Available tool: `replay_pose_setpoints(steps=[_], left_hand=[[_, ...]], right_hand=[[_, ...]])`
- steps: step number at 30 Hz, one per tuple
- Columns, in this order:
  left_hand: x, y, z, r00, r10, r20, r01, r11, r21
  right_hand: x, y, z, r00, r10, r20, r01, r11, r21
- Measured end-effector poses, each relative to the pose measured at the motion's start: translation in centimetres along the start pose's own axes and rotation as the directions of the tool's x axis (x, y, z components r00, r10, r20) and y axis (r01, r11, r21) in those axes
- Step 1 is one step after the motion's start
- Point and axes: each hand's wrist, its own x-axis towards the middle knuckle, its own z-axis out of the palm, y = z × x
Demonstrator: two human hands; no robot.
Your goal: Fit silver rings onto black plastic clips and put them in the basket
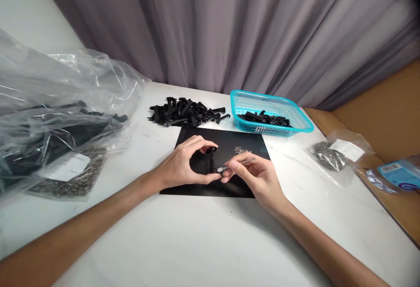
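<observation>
Between the thumb and fingers of my left hand [185,162] a slim black plastic part [211,160] is gripped by its two ends. My right hand [257,175] pinches a thin grey metal tool, perhaps tweezers [246,161], whose tip touches or nearly touches the lower end of the part. Whether a small piece sits at that tip I cannot make out. Both hands are above a black mat [210,190]. Just beyond my right fingers lies a little heap of small shiny metal pieces [241,150] on the mat.
Behind the mat a pile of black plastic parts [185,112] lies beside a blue basket [275,130] holding more. Large clear plastic bags [108,72] and a labelled bag of metal pieces [77,177] fill the left. At right are another bag [334,155] and a cardboard box [377,103].
</observation>
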Motion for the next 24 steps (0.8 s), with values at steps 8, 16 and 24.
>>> replay_pose_setpoints(steps=[8,16,24], left_hand=[[0.02,-0.12,0.19,1.0,-0.003,-0.009,0.003,1.0,-0.008],[-0.09,-0.06,0.43,0.999,0.022,-0.031,-0.022,1.0,0.013],[-0.16,-0.16,0.43,0.998,0.037,-0.042,-0.036,0.999,0.012]], right_hand=[[-0.24,0.3,0.1,0.999,0.018,0.039,-0.015,0.998,-0.053],[-0.29,0.74,0.0,0.997,0.023,0.079,-0.021,1.0,-0.021],[-0.06,0.36,0.09,0.993,0.052,0.104,-0.052,0.999,-0.006]])
